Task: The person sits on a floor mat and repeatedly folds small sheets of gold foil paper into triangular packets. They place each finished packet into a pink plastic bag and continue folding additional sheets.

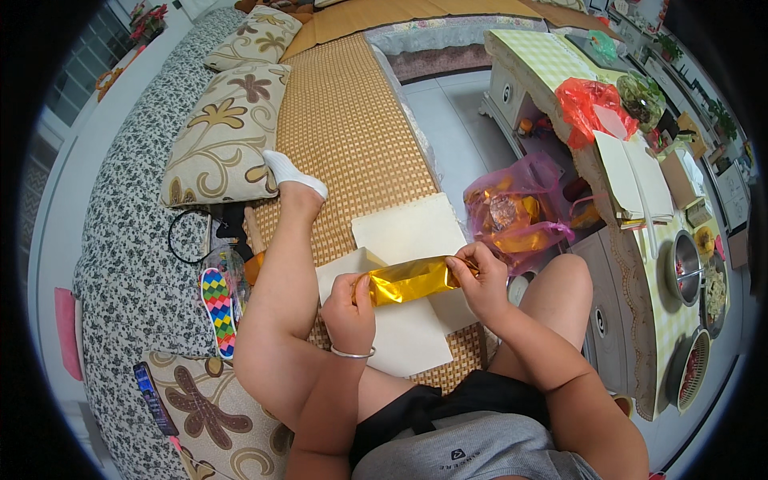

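Observation:
A strip of shiny gold foil [405,283] is stretched between my two hands above the seat. My left hand [351,306], with a silver bangle at the wrist, pinches its left end. At the other end, the thumb and fingers of my right hand [483,279] grip the foil. Under it, several cream paper sheets [408,345] lie spread and overlapping on the woven mat [354,114]. Beyond my right hand, a pink translucent plastic bag [519,162] holds more gold foil [522,243].
To the right stands a table with a checked cloth [651,282], bearing a red plastic bag [591,108], stacked paper [636,174], a metal bowl [684,267] and a basket [693,372]. On the left are patterned cushions [219,138], a colourful insole [217,312] and a phone [155,399].

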Demonstrator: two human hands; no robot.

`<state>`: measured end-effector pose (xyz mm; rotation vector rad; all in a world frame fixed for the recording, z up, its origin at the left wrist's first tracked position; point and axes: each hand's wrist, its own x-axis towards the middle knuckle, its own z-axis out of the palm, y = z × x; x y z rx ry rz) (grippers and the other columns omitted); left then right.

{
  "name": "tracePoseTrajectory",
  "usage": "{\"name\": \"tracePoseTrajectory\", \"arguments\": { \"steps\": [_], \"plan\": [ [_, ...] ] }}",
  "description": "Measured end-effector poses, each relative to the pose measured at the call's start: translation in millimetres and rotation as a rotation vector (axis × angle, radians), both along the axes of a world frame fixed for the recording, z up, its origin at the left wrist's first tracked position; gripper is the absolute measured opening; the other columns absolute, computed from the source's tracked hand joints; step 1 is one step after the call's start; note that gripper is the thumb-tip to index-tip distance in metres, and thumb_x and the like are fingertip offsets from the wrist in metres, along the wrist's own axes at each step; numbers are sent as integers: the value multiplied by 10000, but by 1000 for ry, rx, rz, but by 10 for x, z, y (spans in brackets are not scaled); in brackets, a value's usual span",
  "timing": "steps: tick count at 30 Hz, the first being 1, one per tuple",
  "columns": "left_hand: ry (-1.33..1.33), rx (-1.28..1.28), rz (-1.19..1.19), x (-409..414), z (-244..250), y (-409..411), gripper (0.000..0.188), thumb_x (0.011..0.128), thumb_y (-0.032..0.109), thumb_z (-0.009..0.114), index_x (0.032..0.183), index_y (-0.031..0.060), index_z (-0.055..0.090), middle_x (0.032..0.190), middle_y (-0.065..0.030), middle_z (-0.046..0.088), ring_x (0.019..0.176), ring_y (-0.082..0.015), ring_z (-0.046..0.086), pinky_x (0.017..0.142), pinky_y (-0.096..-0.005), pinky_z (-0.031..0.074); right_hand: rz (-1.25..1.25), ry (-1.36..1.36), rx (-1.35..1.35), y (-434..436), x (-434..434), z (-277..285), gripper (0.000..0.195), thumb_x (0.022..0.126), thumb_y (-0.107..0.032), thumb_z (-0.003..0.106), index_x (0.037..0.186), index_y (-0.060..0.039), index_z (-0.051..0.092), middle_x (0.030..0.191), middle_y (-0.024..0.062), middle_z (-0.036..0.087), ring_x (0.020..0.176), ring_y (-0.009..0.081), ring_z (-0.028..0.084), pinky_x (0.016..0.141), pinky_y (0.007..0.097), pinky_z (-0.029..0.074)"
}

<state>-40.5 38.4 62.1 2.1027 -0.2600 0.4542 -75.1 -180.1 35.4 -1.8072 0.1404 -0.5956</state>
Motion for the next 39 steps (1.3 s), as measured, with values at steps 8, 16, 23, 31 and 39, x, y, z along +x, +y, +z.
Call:
{"name": "tracePoseTrajectory", "arguments": {
  "steps": [8,16,23,31,39],
  "plan": [
    [19,7,-24,10,-64,24,122,942,117,666,861,29,646,643,-156,623,534,-275,624,514,-365,477,70,14,-162,-32,-5,56,139,921,-91,708,880,-15,599,622,123,621,518,197,627,493,299,478],
    [-56,167,-2,37,-134,3,116,925,103,687,843,42,633,652,-162,613,529,-308,606,501,-380,465,65,-68,-270,-38,-12,-18,124,913,-37,707,893,-13,587,632,74,612,532,122,599,493,258,449],
    [-103,161,-45,55,-151,2,107,936,77,673,861,8,640,680,-129,643,555,-220,618,528,-336,467,50,74,-27,-75,9,61,142,934,-61,682,863,12,584,629,61,611,584,68,576,535,243,465],
    [10,113,-33,86,-160,14,201,942,82,674,769,0,614,606,-92,573,510,-137,521,499,-298,423,113,49,-73,-55,-36,22,141,937,-78,688,868,4,596,622,79,610,542,78,575,500,257,461],
    [189,-92,-33,56,-107,8,239,895,153,760,970,-25,620,653,-90,636,513,-134,575,488,-292,453,5,5,-101,-104,7,-13,136,942,-86,684,876,-7,596,623,99,621,517,139,607,495,275,467]
  ]
}}
